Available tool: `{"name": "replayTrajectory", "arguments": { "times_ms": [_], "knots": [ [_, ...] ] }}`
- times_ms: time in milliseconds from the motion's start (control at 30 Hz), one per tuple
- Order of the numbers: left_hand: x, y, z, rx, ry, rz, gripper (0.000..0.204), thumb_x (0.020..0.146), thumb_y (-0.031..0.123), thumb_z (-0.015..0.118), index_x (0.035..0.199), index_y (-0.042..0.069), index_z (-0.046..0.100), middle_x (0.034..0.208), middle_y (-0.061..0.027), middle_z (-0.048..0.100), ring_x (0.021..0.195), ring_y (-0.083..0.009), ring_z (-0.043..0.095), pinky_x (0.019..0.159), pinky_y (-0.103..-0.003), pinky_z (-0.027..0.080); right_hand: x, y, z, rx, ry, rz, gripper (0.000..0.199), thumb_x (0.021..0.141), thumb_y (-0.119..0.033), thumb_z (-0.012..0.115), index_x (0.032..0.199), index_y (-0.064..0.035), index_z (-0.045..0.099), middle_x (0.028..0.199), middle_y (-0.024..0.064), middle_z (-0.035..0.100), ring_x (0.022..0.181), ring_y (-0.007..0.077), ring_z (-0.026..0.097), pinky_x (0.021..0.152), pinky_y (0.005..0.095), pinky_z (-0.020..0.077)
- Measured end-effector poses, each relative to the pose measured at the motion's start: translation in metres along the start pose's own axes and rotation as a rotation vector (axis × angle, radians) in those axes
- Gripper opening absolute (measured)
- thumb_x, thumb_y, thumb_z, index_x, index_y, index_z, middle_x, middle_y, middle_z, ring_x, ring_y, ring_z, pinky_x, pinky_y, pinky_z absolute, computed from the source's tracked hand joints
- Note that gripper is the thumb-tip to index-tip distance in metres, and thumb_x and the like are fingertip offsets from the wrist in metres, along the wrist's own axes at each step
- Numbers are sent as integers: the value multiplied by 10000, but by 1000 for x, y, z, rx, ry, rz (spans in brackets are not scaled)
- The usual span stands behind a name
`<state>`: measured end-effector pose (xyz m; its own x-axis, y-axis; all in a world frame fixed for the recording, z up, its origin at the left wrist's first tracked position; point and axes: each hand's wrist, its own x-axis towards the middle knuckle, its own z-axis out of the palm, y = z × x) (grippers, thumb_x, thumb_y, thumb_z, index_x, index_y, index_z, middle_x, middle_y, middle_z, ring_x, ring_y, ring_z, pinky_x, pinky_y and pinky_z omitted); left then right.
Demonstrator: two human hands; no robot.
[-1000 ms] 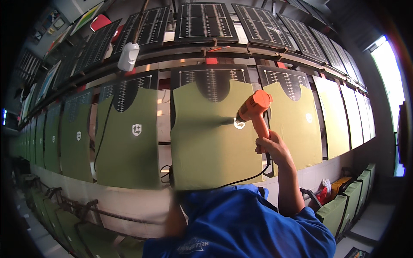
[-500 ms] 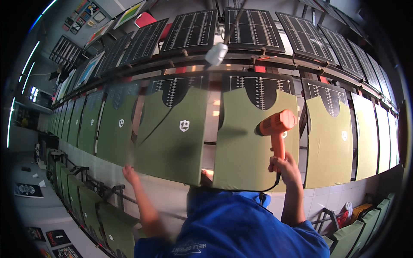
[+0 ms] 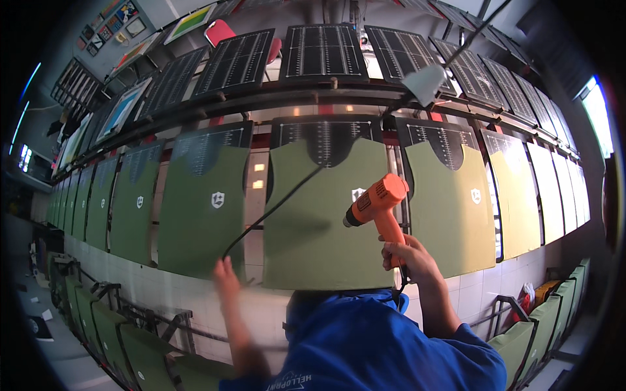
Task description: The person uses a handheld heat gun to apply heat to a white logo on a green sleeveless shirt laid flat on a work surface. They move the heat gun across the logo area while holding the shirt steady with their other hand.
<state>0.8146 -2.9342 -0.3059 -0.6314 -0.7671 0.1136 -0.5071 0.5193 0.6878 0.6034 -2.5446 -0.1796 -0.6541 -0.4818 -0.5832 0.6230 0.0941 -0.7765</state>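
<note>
My right hand [image 3: 407, 257] grips the handle of an orange heat gun [image 3: 378, 202]. Its nozzle points left, close to a small white emblem [image 3: 357, 193] on the middle green shirt [image 3: 313, 241], which is stretched flat on a board. A black cord [image 3: 274, 208] crosses this shirt diagonally. Blurred by motion, my left hand [image 3: 226, 277] is raised with fingers stretched up and nothing in it, at the lower edge of the neighbouring green shirt [image 3: 202, 228]. My blue top [image 3: 365, 345] fills the lower middle.
More green shirts on boards run in a long row to both sides [image 3: 450, 215]. Black ruled boards [image 3: 323, 52] stand in a row above. A white lamp-like head [image 3: 424, 83] hangs at top right. Lower racks of green shirts [image 3: 104, 319] sit near the floor.
My left hand has risen from low down to the lower edge of the left shirt. The heat gun stays in my right hand, now beside the middle shirt's emblem. The view shifted sideways.
</note>
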Motion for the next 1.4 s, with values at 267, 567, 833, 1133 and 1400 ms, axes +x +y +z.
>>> {"name": "replayTrajectory", "arguments": {
  "times_ms": [267, 567, 833, 1133, 1400],
  "knots": [
    [68, -98, -169, 217, 391, -127, 405, 1050, 298, 413, 1018, -68, 582, 875, -287, 607, 814, -451, 566, 731, -503, 431, 27, -24, 35, -208, 194, -108, 302, 896, -204, 634, 1101, 1, 551, 836, 45, 590, 687, 139, 626, 668, 280, 526],
    [138, -178, -190, 680, 323, -465, 360, 1028, 301, 445, 1093, -7, 620, 1031, -233, 654, 975, -433, 612, 795, -531, 491, 56, -18, 27, -169, 245, -121, 265, 866, -183, 644, 1022, 13, 557, 794, 41, 578, 663, 130, 619, 635, 273, 523],
    [150, -327, -169, 538, 308, -648, 417, 1004, 336, 473, 1125, -23, 648, 1124, -223, 668, 1059, -421, 622, 883, -493, 500, 66, -25, 47, -259, 301, -92, 257, 839, -171, 625, 976, 33, 549, 780, 39, 567, 653, 136, 617, 629, 287, 514],
    [159, -308, -122, 544, 368, -559, 282, 977, 224, 499, 1096, 22, 654, 1076, -194, 677, 987, -411, 638, 807, -499, 503, 74, -21, 57, -269, 320, -77, 353, 837, -154, 627, 1120, 42, 546, 751, 23, 559, 614, 118, 587, 612, 272, 490],
    [175, -316, -118, 463, 379, -525, 267, 960, 175, 485, 1111, 16, 636, 1091, -208, 668, 1002, -393, 636, 828, -486, 499, 76, -23, 54, -238, 293, -49, 374, 839, -149, 628, 1142, 50, 537, 764, 25, 558, 625, 112, 591, 605, 268, 486]
  ]
}}
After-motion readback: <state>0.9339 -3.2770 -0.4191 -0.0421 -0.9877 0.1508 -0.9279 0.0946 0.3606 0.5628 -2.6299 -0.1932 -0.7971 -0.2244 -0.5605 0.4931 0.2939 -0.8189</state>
